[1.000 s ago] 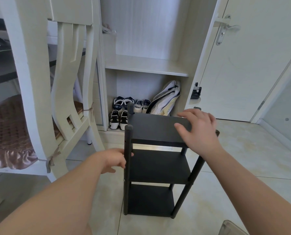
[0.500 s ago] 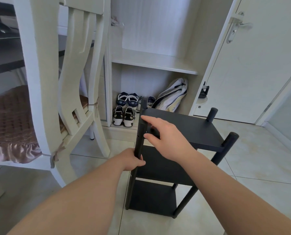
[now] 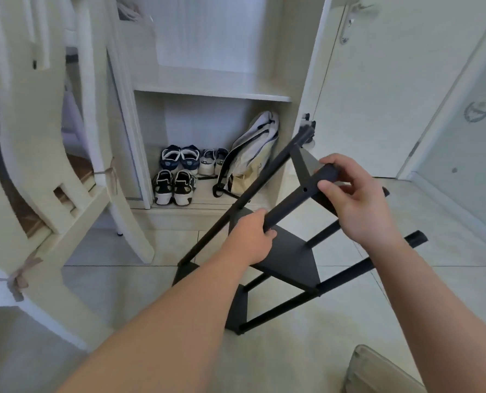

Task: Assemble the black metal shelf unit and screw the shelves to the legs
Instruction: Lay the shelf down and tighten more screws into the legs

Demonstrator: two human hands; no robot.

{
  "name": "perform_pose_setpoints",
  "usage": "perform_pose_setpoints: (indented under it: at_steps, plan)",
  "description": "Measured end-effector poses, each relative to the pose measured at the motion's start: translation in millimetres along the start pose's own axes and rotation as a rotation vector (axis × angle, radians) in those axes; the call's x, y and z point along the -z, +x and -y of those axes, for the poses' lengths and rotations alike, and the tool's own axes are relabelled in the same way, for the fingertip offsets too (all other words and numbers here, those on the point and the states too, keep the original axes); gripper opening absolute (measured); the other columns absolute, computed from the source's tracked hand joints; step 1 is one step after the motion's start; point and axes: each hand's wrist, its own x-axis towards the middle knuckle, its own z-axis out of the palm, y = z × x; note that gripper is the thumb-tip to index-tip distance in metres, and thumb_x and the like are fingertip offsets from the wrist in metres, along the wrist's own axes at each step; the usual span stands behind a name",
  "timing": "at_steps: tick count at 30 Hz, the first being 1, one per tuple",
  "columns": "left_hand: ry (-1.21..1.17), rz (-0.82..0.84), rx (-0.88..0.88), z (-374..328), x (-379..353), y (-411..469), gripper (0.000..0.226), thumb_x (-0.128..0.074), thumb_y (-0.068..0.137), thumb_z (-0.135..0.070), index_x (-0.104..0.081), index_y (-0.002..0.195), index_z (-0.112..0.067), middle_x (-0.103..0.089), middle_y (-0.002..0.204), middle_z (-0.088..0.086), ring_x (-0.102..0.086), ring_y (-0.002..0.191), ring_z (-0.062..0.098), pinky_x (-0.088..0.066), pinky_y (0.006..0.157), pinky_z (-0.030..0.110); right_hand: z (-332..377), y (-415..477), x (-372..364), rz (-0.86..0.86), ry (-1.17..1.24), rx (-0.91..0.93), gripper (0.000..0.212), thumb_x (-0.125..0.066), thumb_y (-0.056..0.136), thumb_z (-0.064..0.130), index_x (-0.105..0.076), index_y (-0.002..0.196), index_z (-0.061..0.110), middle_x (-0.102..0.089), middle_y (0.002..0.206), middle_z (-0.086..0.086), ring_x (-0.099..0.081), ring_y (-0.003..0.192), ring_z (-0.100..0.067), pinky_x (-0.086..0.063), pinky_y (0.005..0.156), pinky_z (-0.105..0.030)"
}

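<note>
The black shelf unit [image 3: 290, 252] leaned hard over, one bottom corner on the tiled floor [image 3: 140, 290] below both hands. The left hand [image 3: 249, 241] was wrapped round a tube leg [image 3: 291, 201]. The right hand [image 3: 359, 201] was curled round that same leg's top end, further up. If either grip slipped, I reckoned, the foot could skate on the glossy tile and the frame drop, straining its joints. It looked matte black metal throughout, with round tubes, thin flat shelves and a small screw hole [image 3: 305, 190] between the hands.
</note>
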Motion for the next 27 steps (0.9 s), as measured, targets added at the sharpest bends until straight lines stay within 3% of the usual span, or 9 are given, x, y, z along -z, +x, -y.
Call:
perform_pose_setpoints:
  at_steps: [2, 7, 13, 17, 21, 25, 27]
  plan:
    - [0.062, -0.005, -0.008, -15.3, -25.2, 8.8, 0.010, -0.057, 0.099, -0.023, -0.049, 0.104, -0.023, -0.058, 0.095, -0.004, -0.057, 0.092, 0.019, -0.046, 0.081, 0.031, -25.5, -4.3, 26.2, -0.053, 0.051, -0.038, 0.040, -0.060, 0.099, 0.007, -0.060, 0.110, 0.046, -0.067, 0.104, -0.001, -0.065, 0.095, -0.020, -0.052, 0.089, -0.027]
    - [0.253, 0.024, -0.071, -38.8, -94.1, 30.5, 0.009, -0.055, 0.100, -0.025, -0.046, 0.101, -0.021, -0.058, 0.095, 0.000, -0.059, 0.091, 0.022, -0.052, 0.083, 0.038, -102.9, -27.5, 83.0, -0.129, 0.089, -0.198, 0.038, -0.062, 0.096, -0.001, -0.062, 0.108, 0.036, -0.067, 0.102, -0.009, -0.063, 0.097, -0.022, -0.053, 0.086, -0.038]
    - [0.558, 0.088, -0.066, -3.2, -166.1, 42.5, 0.012, -0.054, 0.098, -0.021, -0.043, 0.099, -0.027, -0.060, 0.095, -0.001, -0.056, 0.090, 0.024, -0.037, 0.077, 0.038, -195.9, -66.0, 90.5, -0.091, 0.071, -0.554, 0.028, -0.067, 0.093, 0.002, -0.065, 0.097, 0.029, -0.069, 0.095, 0.002, -0.067, 0.087, -0.016, -0.046, 0.074, -0.020]
    - [0.675, 0.171, -0.074, 39.2, -184.3, 49.1, 0.019, -0.055, 0.096, -0.017, -0.040, 0.096, -0.029, -0.056, 0.089, -0.002, -0.047, 0.080, 0.020, -0.032, 0.075, 0.035, -232.9, -83.9, 65.7, -0.025, -0.010, -0.740, 0.020, -0.069, 0.092, 0.005, -0.066, 0.102, 0.021, -0.068, 0.098, 0.001, -0.060, 0.065, -0.001, -0.041, 0.053, -0.011]
    - [0.702, 0.288, -0.108, 71.1, -188.3, 52.9, 0.015, -0.056, 0.097, -0.017, -0.045, 0.096, -0.028, -0.054, 0.085, -0.004, -0.047, 0.078, 0.019, -0.033, 0.075, 0.034, -251.6, -97.9, 42.9, 0.054, -0.113, -0.868, 0.019, -0.071, 0.091, 0.008, -0.066, 0.107, 0.018, -0.067, 0.109, 0.001, -0.067, 0.087, -0.025, -0.043, 0.060, -0.025]
    - [0.730, 0.425, -0.133, 94.8, -177.6, 59.0, 0.012, -0.053, 0.099, -0.028, -0.043, 0.093, -0.025, -0.054, 0.091, -0.002, -0.045, 0.083, 0.022, -0.032, 0.076, 0.037, -259.1, -104.2, 20.7, 0.155, -0.187, -0.934, 0.017, -0.071, 0.091, 0.009, -0.065, 0.104, 0.017, -0.069, 0.108, -0.003, -0.065, 0.076, -0.022, -0.045, 0.061, -0.027]
    - [0.723, 0.460, -0.119, 103.3, -170.7, 60.2, 0.016, -0.052, 0.100, -0.033, -0.042, 0.093, -0.024, -0.054, 0.094, 0.000, -0.045, 0.085, 0.023, -0.031, 0.077, 0.038, -259.8, -103.8, 9.8, 0.169, -0.213, -0.941, 0.017, -0.070, 0.091, 0.009, -0.064, 0.103, 0.018, -0.069, 0.109, -0.002, -0.066, 0.081, -0.024, -0.048, 0.067, -0.029]
